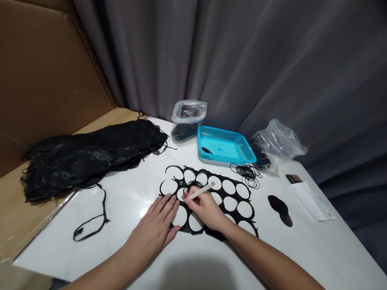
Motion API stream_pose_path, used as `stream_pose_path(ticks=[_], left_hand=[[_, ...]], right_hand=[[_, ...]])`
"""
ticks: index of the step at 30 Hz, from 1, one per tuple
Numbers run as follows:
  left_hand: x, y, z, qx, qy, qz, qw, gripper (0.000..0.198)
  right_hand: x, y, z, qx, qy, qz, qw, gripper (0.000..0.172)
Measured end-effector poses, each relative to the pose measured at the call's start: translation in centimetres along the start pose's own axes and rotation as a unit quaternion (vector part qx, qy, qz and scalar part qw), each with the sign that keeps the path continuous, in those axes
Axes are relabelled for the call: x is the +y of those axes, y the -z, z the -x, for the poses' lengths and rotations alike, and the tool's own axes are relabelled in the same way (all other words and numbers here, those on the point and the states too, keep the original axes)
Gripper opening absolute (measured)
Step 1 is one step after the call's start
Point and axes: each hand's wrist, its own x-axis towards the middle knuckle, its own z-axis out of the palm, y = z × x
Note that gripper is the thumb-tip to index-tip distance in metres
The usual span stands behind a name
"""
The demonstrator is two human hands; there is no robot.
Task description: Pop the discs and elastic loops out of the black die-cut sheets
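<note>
A black sheet [223,199] full of round cut-out holes lies flat on the white table. Its left part is under my left hand [160,217], which rests palm down with the fingers stretched out. My right hand [205,205] is closed around a slim white pen-like tool [202,190], tilted up to the right; its working tip is hidden by the fingers. Thin black rings [193,185] lie in a loose bunch on the sheet, just beyond my right fingertips. Whether the fingers also touch these rings I cannot tell.
Behind the sheet stand a blue basket [250,155] with a small black item in it and clear plastic bags [189,114]. Loose black rings [249,173] lie beside the basket. A black stack of sheets [93,153] fills the left; a phone [293,178] and paper [311,201] lie right.
</note>
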Motion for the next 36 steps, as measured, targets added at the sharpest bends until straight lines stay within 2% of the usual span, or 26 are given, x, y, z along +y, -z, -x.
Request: stream_pose_path(ticks=[3,11,14,16,18,20,22,23,25,26,28,30,33,34,36], left_hand=[[0.1,0.0,0.1,0.001,0.001,0.002,1.000,0.049],[0.1,-0.1,0.1,0.021,-0.012,-0.006,1.000,0.048],[0.2,-0.3,0.2,0.019,-0.015,-0.014,1.000,0.050],[0.2,-0.4,0.2,0.018,-0.016,-0.018,1.000,0.051],[0.2,-0.4,0.3,0.017,-0.018,-0.017,1.000,0.051],[0.2,-0.4,0.3,0.011,-0.018,-0.015,1.000,0.050],[0.2,-0.4,0.3,0.000,-0.016,-0.013,1.000,0.049],[0.2,-0.3,0.3,-0.005,-0.014,-0.014,1.000,0.049],[0.2,-0.2,0.3,-0.006,-0.014,-0.019,1.000,0.050],[0.2,-0.1,0.4,-0.003,-0.016,-0.022,1.000,0.051],[0.3,0.1,0.4,0.007,-0.018,-0.026,0.999,0.051],[0.2,0.2,0.4,0.015,-0.014,-0.023,1.000,0.052],[-0.3,0.1,0.4,0.025,0.008,-0.013,1.000,0.055],[-0.7,0.0,0.3,0.029,0.017,-0.011,0.999,0.055],[-1.6,-0.1,0.0,0.037,0.031,-0.012,0.999,0.054]], right_hand=[[0.5,-0.5,0.3,0.018,0.047,0.087,0.995,0.014],[0.7,-0.7,0.1,0.028,0.067,0.104,0.992,0.017],[0.7,-0.9,0.5,0.025,0.106,0.140,0.984,0.017],[0.7,-1.1,0.9,0.000,0.167,0.209,0.963,0.016],[0.6,-1.1,1.0,-0.038,0.226,0.289,0.929,0.012],[0.6,-0.3,0.2,-0.048,0.257,0.333,0.906,0.011],[0.7,1.6,-1.3,0.029,0.263,0.351,0.898,0.015],[0.7,3.0,-2.2,0.097,0.259,0.357,0.892,0.019],[0.9,6.3,-3.6,0.257,0.209,0.378,0.864,0.024],[1.0,8.0,-4.1,0.305,0.177,0.374,0.858,0.024],[1.3,10.7,-4.2,0.380,0.103,0.333,0.857,0.024],[1.6,12.1,-3.5,0.399,0.032,0.223,0.889,0.026],[1.8,11.9,-2.1,0.337,-0.046,-0.030,0.940,0.031],[1.8,11.4,-1.6,0.306,-0.066,-0.110,0.943,0.033],[1.5,10.3,-1.0,0.253,-0.109,-0.238,0.932,0.038]])
